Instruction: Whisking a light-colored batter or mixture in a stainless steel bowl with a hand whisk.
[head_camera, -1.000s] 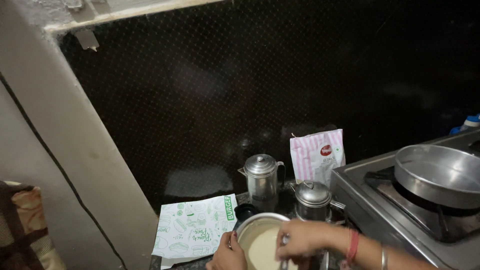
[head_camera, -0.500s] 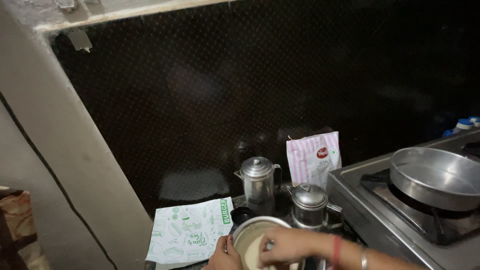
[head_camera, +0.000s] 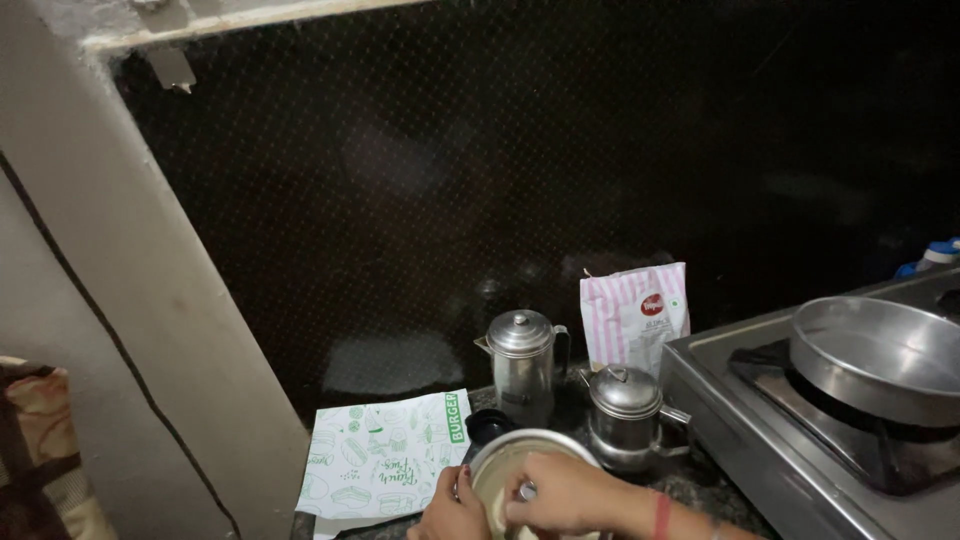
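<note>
The head view looks down at a dark desk in front of a black wall. At the bottom edge, both hands are at a round steel bowl with a pale mixture inside. The bowl stands on the desk, just in front of two steel pots.

The left hand is at the left rim of the bowl; its fingers are closed on the rim. The right hand lies over the bowl, and its fingers are curled around a small metal handle, maybe of a spoon, that sticks up from the mixture. A red bangle is on the right wrist.

Behind the bowl stands a tall steel pot with lid, and beside it, to the right, a lower round pot with lid. A small black cap lies just behind the bowl. A pink and white striped pouch leans on the wall behind the pots. Left of the bowl a white paper bag with green drawings lies flat. On the right there is a steel gas stove, and a wide shallow metal pan rests on its burner.
</note>
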